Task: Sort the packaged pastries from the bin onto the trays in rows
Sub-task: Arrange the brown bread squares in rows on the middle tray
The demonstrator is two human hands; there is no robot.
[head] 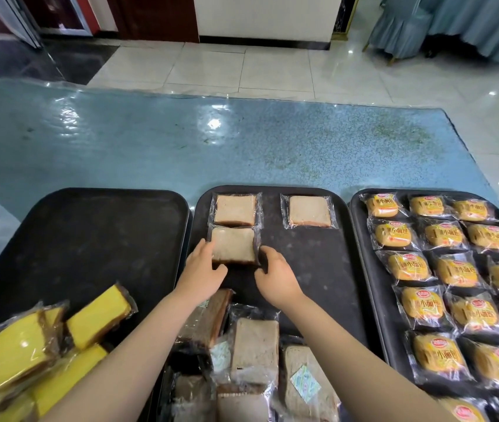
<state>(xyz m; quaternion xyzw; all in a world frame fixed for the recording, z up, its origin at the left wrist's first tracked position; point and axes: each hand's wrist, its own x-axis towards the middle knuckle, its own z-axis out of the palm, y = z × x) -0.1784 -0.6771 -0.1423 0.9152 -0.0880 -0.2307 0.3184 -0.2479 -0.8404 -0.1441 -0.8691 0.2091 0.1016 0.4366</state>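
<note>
Middle tray: a wrapped brown pastry lies directly below the top-left pastry, their wrappers touching; a third pastry lies apart at top right. Left hand and right hand flank the brown pastry, fingers curled on its left and right edges. Right tray holds rows of yellow buns; left tray carries yellow cake slices at its near edge.

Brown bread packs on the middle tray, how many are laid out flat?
3: far left pack, far right pack, and the pack between left hand and right hand. More are heaped nearer.
</note>
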